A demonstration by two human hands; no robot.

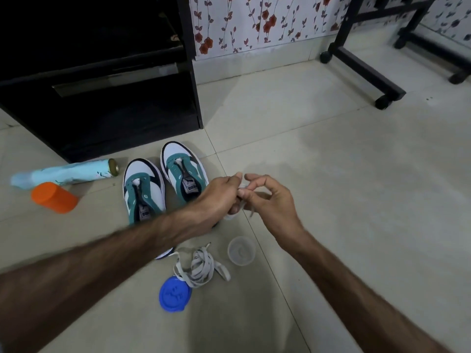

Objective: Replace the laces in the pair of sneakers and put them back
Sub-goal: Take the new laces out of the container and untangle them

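Tiled floor point(305, 154): both hands point(219, 197) pinch lace point(242, 189) beside sneakers point(163, 184)

Open floor point(344, 174) lies right of the sneakers point(163, 184); cabinet point(102, 98) behind, cans left, laces point(201, 266) and lids in front.

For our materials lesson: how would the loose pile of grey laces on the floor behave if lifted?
The grey laces lie in slack tangled loops, so probably floppy and trailing. Flat and thin, they likely weigh little.
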